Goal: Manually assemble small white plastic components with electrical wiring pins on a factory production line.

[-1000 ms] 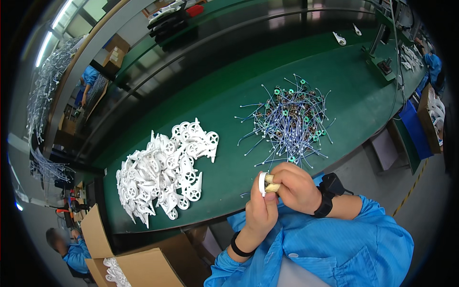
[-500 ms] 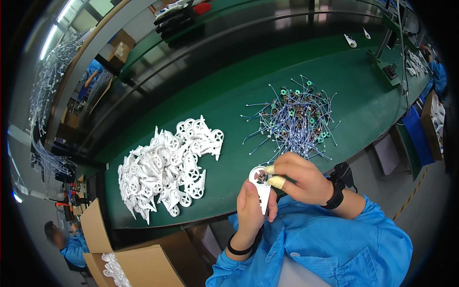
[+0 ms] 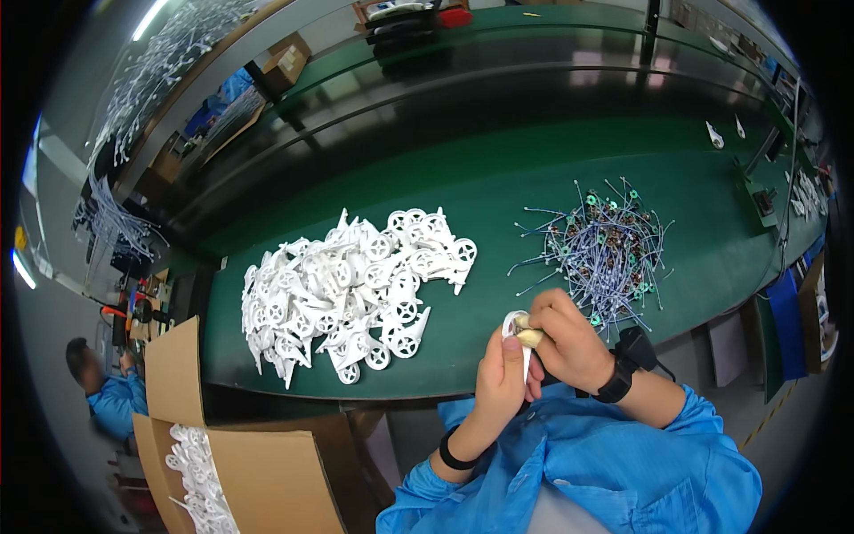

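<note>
Between my hands, just off the table's near edge, is a white plastic housing (image 3: 526, 363) with a round head and a tapering tail. My left hand (image 3: 501, 378) grips it by the tail, thumb on top. Yellow finger covers sit on the thumb and forefinger of my right hand (image 3: 569, 343), which are pinched together at the round head. What they pinch there is mostly hidden by the fingers. Left of my hands lies a heap of similar white housings (image 3: 347, 289). Beyond my right hand is a pile of small motors with blue-grey wires (image 3: 609, 254) and green discs.
The green table (image 3: 498, 191) curves around in front of me. An open cardboard box (image 3: 267, 472) with more white housings stands at the lower left. Two white parts lie far right, near a dark green fixture (image 3: 758, 198). Another person (image 3: 111, 392) sits at the left.
My view has turned left, so the heap, the wire pile and my hands appear farther right. The housing has tilted, its face turned away, and my right fingers now press over its round head.
</note>
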Motion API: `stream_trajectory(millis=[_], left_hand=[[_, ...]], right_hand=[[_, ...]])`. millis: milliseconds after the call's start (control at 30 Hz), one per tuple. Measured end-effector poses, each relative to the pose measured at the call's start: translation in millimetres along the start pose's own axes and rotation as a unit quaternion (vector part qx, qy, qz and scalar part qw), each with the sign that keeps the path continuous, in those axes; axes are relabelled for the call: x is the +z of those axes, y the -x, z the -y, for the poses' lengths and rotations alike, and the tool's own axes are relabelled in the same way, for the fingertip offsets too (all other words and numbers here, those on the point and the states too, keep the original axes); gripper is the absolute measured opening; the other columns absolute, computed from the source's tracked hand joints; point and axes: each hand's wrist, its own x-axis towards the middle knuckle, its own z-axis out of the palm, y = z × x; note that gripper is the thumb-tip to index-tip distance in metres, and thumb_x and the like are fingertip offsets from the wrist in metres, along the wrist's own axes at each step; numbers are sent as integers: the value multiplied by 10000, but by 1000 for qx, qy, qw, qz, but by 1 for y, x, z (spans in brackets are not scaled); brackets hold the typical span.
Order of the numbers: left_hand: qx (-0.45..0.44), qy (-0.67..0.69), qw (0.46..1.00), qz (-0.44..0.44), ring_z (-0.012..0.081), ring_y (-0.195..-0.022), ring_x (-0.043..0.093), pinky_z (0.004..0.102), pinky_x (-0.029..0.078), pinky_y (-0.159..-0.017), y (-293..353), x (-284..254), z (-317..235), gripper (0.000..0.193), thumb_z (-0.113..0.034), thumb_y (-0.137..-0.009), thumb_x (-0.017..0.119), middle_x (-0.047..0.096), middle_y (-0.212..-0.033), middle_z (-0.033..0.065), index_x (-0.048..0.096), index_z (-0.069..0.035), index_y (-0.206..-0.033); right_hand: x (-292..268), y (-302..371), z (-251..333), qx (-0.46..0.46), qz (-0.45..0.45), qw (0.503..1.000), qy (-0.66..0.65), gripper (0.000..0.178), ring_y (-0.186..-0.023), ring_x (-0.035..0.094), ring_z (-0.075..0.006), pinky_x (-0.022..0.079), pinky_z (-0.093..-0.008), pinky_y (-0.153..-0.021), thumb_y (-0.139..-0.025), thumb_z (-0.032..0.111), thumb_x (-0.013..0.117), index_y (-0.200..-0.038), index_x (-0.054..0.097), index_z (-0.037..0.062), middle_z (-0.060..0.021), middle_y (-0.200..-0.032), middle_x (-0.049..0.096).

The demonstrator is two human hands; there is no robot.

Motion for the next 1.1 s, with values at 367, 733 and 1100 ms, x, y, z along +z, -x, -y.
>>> stream_trajectory(millis=[367, 733, 1100], left_hand=[[56, -459, 846, -265, 173, -625, 567, 321, 445, -554, -13, -93, 1, 440, -262, -954, 556, 582, -717, 95, 504, 42, -1268], [24, -635, 756, -160, 388, -897, 494, 444, 415, -779, -2, -99, 12, 363, -35, -837, 605, 464, -970, 217, 533, 10, -1190], [-22, -621, 767, -161, 384, -847, 506, 459, 413, -766, -9, -59, 2, 240, -112, -818, 649, 470, -938, 204, 548, 15, -994]], right_hand=[[-56, -113, -41, 129, -136, 982, -29, 412, -800, 606, -140, 496, -279, -682, -852, 125, 680, -1184, 478, -11, -123, -1042, 595], [-183, 31, -115, 200, -310, 928, -56, 201, -767, 563, -66, 464, -218, -674, -882, 23, 593, -1075, 551, -18, -22, -886, 602], [-178, 87, -104, 232, -87, 960, 129, 216, -758, 568, -193, 473, -313, -684, -835, 89, 656, -1035, 611, 20, -89, -873, 543]])
